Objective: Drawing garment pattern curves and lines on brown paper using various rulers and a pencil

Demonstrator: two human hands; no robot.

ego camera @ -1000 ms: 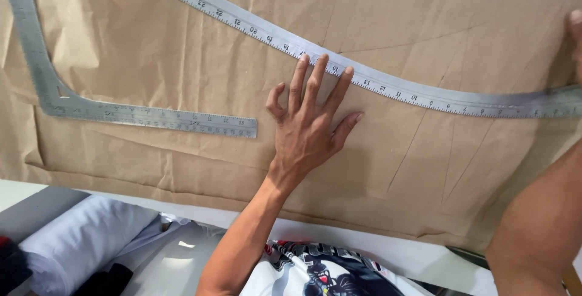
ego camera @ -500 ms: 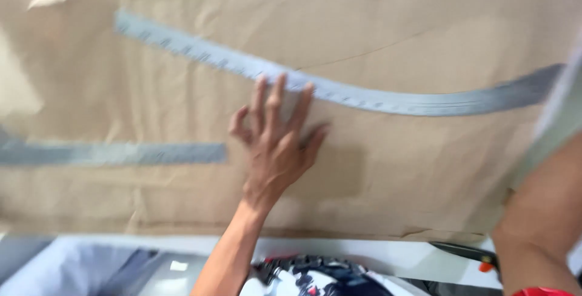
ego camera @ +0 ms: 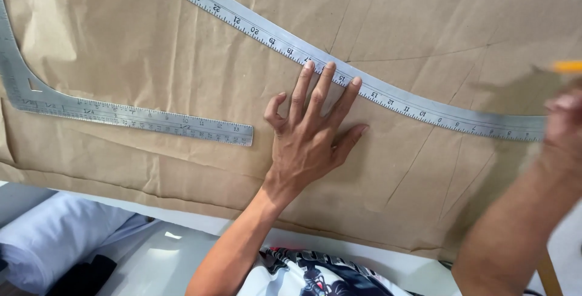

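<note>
A long curved metal ruler [ego camera: 254,26] lies across brown pattern paper [ego camera: 139,47] that carries faint pencil lines. My left hand [ego camera: 312,132] rests flat on the paper with fingers spread, its fingertips pressing the ruler's lower edge near the middle. My right hand [ego camera: 564,117] is at the right edge, blurred, just past the ruler's right end, holding a yellow pencil [ego camera: 567,66].
An L-shaped metal square [ego camera: 121,114] lies on the paper at the left. The white table edge [ego camera: 182,220] runs below the paper. Pale folded fabric [ego camera: 54,235] sits low at the left, beneath the table edge.
The view swung and blurred, then settled closer. My left hand stayed pressing the curved ruler. My right hand came down from the upper right edge, and the pencil now shows.
</note>
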